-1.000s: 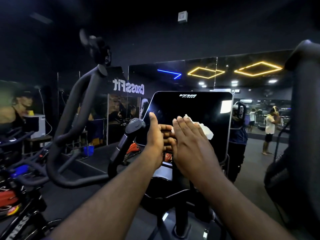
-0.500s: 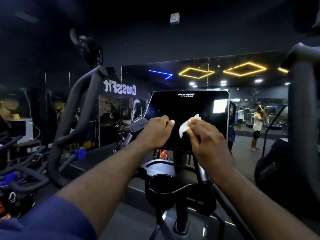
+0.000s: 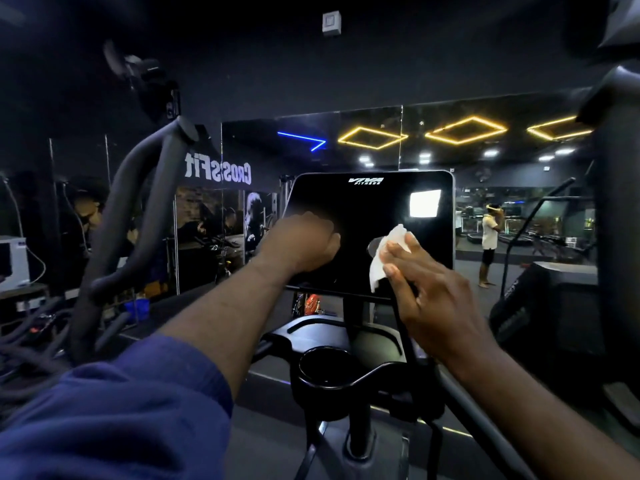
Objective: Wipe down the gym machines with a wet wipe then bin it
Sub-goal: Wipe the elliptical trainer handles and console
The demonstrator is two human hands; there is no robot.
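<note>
A black console screen (image 3: 374, 209) with a white logo stands on the gym machine in front of me. My right hand (image 3: 429, 296) holds a crumpled white wet wipe (image 3: 384, 254) against the screen's lower right part, its fingers curled round the wipe. My left hand (image 3: 301, 244) is a blurred, curled fist over the screen's lower left part, with nothing seen in it. A blue sleeve covers my left upper arm.
Below the screen are a round cup holder (image 3: 325, 368) and the black handlebar frame (image 3: 388, 375). A curved black moving handle (image 3: 131, 216) rises at the left, another bulky arm (image 3: 616, 237) at the right. A mirror wall behind shows a person (image 3: 490, 237) standing.
My hands have drawn apart: the right hand carried the wipe to the right and lower on the screen, and the left hand closed into a fist at the left.
</note>
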